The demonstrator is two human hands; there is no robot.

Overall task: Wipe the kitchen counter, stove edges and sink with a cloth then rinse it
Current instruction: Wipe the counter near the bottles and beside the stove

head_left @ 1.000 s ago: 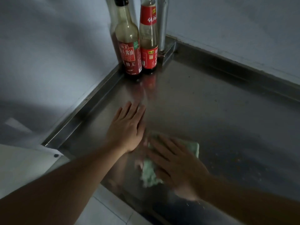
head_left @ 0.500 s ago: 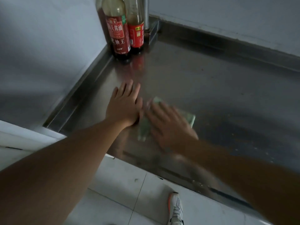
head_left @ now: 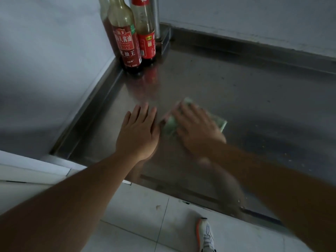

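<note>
The cloth (head_left: 221, 123), a pale green one, lay flat on the steel worktop (head_left: 245, 91), near its middle and a little toward the left-hand wall. Most of it was hidden under the right hand (head_left: 198, 131), which pressed down on it with straight, spread fingers; only a green corner showed past the knuckles on the right and a crumpled strip showed on the left. The grip here was a flat press, fingers apart and not curled round the fabric. The hand and cloth were blurred, so the wipe looked to be under way.

Just beside the cloth, the left hand (head_left: 138, 131) rested palm-down on the bare steel, fingers straight and slightly fanned, holding nothing and seemingly bracing the body.

Judging by this, the job was in its first part, the worktop wipe. Crumbs and specks lay on the steel (head_left: 269, 148) to the right, so that stretch seemed not yet done. No stove or sink showed, and rinsing was yet to come.

In the back corner stood two sauce bottles (head_left: 127, 42) with red labels, close together against the wall, beside a metal pipe (head_left: 156, 15). Below the front edge were the pale floor tiles (head_left: 145, 211) and a shoe (head_left: 205, 235).
</note>
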